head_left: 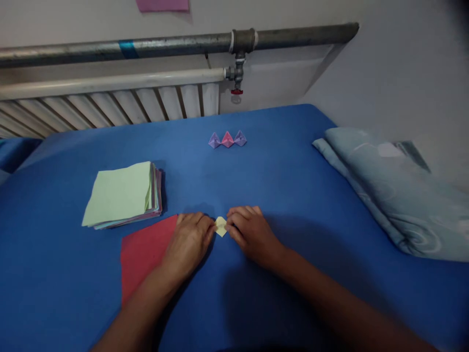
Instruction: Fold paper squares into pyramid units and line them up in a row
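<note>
A small folded piece of yellow paper (pixel 221 227) is pinched between my two hands, low over the blue surface. My left hand (pixel 192 237) grips its left corner with thumb and fingers closed. On the opposite corner, the fingers of my right hand (pixel 252 232) are closed in a pinch. Under my left hand and forearm lies a red sheet of paper (pixel 142 254), partly covered by them. Farther off, two purple folded paper pieces (pixel 214 140) and a pink folded paper piece (pixel 227 139) stand in a row, the pink one in the middle.
A stack of coloured paper (pixel 120 193), pale green on top, lies at the left on the blue sheet (pixel 278 181). Folded light-blue bedding (pixel 399 190) is at the right. Along the wall behind run a radiator (pixel 146 105) and a metal pipe (pixel 176 46) with a red-handled valve (pixel 237 91).
</note>
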{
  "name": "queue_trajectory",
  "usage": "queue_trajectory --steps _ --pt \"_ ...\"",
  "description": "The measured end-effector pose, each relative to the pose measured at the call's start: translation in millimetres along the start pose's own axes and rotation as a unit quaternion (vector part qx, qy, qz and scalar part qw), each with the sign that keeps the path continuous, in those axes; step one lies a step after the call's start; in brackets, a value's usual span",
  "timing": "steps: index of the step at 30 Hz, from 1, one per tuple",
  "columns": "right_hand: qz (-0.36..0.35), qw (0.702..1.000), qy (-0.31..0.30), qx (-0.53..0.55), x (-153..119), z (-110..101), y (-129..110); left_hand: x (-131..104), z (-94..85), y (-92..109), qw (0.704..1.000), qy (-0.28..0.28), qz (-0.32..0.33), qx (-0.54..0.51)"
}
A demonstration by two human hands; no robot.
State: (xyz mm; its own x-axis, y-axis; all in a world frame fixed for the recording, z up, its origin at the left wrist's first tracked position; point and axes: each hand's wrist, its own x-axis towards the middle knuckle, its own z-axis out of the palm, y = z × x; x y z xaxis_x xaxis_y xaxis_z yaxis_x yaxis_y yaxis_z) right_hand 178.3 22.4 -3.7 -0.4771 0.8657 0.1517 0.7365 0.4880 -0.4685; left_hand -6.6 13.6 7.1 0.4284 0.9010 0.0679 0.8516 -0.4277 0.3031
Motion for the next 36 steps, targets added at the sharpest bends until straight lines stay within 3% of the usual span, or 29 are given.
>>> queue_trajectory --steps 5,18,36 --pt "0.027 1.000 0.002 0.006 2.5 0.6 -2.6 3.6 -0.5 -0.7 0.999 -0.016 -0.043 0.008" --pt "0.073 0.997 -0.028 0.005 9.4 -3.1 -6.7 6.2 -2.0 -0.6 0.997 -0.014 -0.050 -0.053" --pt "0.111 0.993 -0.030 0.010 13.6 -3.3 -11.2 13.0 -3.1 9.1 0.992 -0.029 -0.120 -0.032"
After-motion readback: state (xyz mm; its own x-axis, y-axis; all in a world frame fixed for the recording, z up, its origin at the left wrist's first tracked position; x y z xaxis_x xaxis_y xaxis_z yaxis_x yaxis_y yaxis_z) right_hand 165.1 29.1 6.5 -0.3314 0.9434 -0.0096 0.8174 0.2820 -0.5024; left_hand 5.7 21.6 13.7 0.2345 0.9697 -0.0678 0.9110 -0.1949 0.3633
